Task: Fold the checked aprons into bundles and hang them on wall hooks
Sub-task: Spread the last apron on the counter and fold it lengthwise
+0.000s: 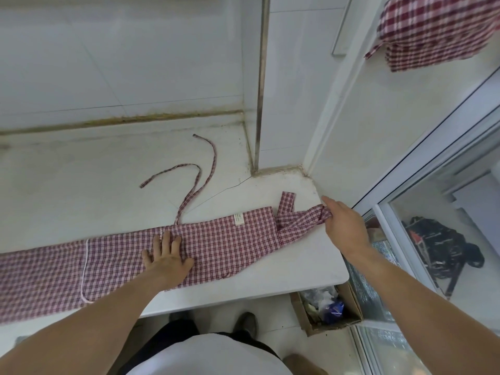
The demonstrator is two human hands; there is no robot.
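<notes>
Red-and-white checked cotton apron folded into a long strip on white counter | left hand flat, fingers spread, pressing its middle | right hand pinching apron's neck strap, arm extended forward

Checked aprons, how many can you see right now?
2. One apron lies folded lengthwise on the white counter, under the left hand, its strap end pinched by the right hand. Another hangs at the upper right. More may be out of frame.
</notes>
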